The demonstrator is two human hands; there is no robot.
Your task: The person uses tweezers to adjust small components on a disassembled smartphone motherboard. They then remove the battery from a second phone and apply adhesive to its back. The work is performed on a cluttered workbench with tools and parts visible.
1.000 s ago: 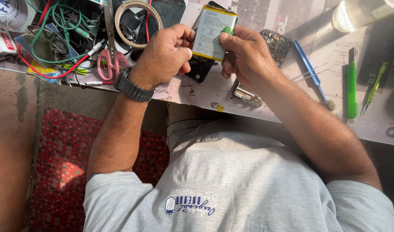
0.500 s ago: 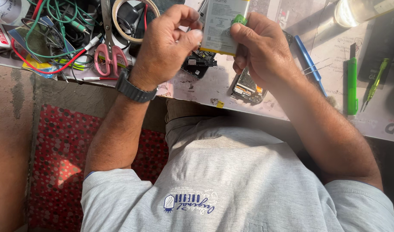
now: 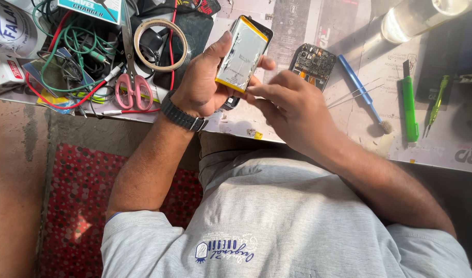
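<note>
Left hand raised with fingers curled; right hand pinching beside it.

scissors: pink-handled, on the tabletop
tape ring: just right of scissors
green wires: left of scissors

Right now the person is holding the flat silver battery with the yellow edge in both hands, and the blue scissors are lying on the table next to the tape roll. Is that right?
Almost. The scissors have pink handles, not blue; the head view shows them lying on the table beside the tape roll. The rest stands: the left hand has its grip on the flat silver battery with the yellow edge, and the right hand pinches its lower corner.
</note>
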